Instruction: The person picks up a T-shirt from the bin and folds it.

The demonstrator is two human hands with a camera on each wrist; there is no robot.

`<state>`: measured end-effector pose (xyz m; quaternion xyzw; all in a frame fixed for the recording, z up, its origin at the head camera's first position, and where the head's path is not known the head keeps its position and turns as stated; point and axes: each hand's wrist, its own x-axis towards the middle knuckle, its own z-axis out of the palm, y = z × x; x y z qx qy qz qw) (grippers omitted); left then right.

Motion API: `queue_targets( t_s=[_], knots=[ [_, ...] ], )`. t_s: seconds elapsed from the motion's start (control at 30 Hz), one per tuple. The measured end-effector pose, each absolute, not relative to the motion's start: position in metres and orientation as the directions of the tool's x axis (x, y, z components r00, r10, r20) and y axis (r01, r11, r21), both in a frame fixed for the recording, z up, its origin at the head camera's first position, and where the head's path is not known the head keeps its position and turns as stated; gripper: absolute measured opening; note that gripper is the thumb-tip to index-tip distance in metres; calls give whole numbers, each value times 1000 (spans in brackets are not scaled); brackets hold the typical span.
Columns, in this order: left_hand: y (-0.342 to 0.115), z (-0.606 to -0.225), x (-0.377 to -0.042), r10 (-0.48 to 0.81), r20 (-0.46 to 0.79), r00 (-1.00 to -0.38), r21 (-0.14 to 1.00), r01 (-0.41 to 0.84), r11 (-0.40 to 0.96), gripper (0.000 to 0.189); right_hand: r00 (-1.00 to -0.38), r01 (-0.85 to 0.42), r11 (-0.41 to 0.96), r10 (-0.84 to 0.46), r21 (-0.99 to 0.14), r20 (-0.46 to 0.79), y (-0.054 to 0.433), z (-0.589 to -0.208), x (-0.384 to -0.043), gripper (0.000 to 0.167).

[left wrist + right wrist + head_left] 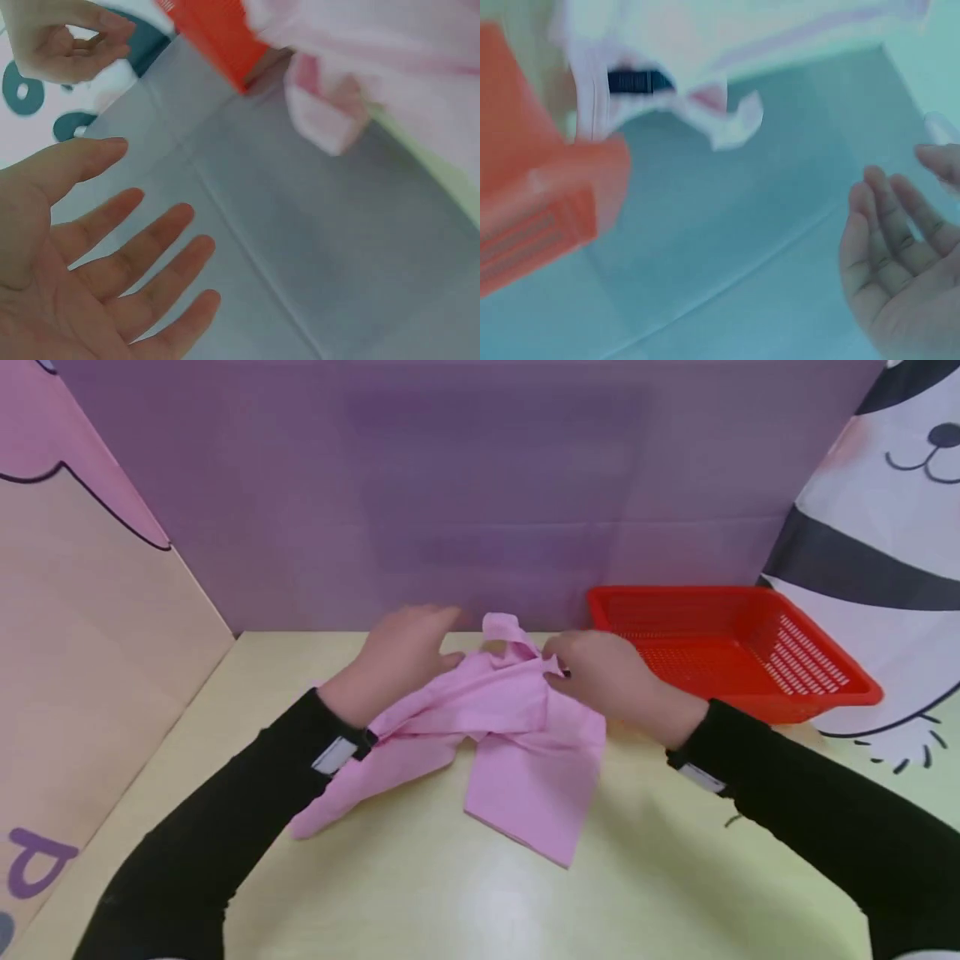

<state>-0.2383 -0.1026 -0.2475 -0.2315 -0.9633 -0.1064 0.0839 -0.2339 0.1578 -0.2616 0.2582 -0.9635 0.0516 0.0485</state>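
Note:
A crumpled pink garment [510, 718] lies on the table, with a loop of its fabric sticking up at the far end. A dark label [639, 81] shows in its band in the right wrist view. My left hand [401, 652] hovers over the garment's far left part; in the left wrist view its fingers [146, 262] are spread and hold nothing. My right hand [600, 672] is at the garment's upper right, beside the label. Its fingers [889, 225] are loosely bent, with no fabric seen between them; whether they touch the garment is unclear.
A red plastic basket [727, 647] with slotted sides stands at the back right, close to my right hand. Behind the pale table [420, 885] rises a purple backdrop [480, 485]. Printed panels flank both sides, with a panda drawing [892, 552] on the right.

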Motion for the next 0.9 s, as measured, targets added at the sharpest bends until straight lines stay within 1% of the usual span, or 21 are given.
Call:
queue_targets(
  t_s=[0.07, 0.13, 0.17, 0.23, 0.3, 0.37, 0.47, 0.53, 0.6, 0.67, 0.73, 0.77, 0.83, 0.9],
  knots=[
    [-116, -257, -221, 442, 209, -872, 135, 474, 870, 45, -764, -632, 775, -626, 17, 154, 162, -277, -220, 26],
    [-129, -267, -204, 446, 202, -872, 100, 472, 876, 41, -640, -739, 660, -750, 135, 167, 166, -293, -208, 22],
    [-136, -272, -197, 446, 205, -871, 84, 470, 879, 40, -569, -780, 596, -803, 194, 177, 169, -302, -203, 20],
    [-149, -283, -182, 447, 220, -867, 51, 468, 882, 35, -451, -828, 482, -876, 286, 170, 173, -318, -193, 20],
    [-161, -294, -169, 431, 232, -872, 24, 448, 894, 30, -367, -852, 400, -916, 338, 159, 175, -334, -184, 22],
    [-173, -305, -157, 402, 224, -888, 16, 416, 909, 25, -292, -872, 332, -943, 359, 162, 178, -349, -176, 24],
    [-191, -321, -145, 337, 154, -929, 30, 346, 938, 23, -197, -894, 254, -963, 369, 185, 181, -368, -166, 28],
    [-203, -331, -141, 299, 84, -951, 66, 305, 950, 23, -160, -909, 219, -969, 356, 189, 184, -377, -160, 30],
    [-215, -341, -139, 261, 24, -965, 119, 262, 958, 23, -139, -917, 194, -975, 349, 175, 186, -383, -155, 31],
    [-228, -351, -139, 198, -26, -980, 173, 190, 966, 24, -135, -920, 178, -980, 350, 143, 189, -388, -152, 36],
    [-240, -359, -139, 135, -79, -988, 227, 114, 967, 29, -136, -920, 167, -985, 353, 109, 192, -391, -149, 46],
    [-245, -363, -139, 109, -106, -988, 250, 79, 965, 32, -137, -921, 165, -985, 353, 102, 193, -393, -149, 48],
    [-252, -370, -139, 75, -163, -984, 293, 24, 956, 38, -143, -923, 171, -984, 344, 104, 195, -395, -147, 45],
    [-255, -376, -139, 75, -201, -977, 329, 4, 944, 42, -147, -930, 179, -982, 322, 121, 196, -395, -147, 37]
  ],
)
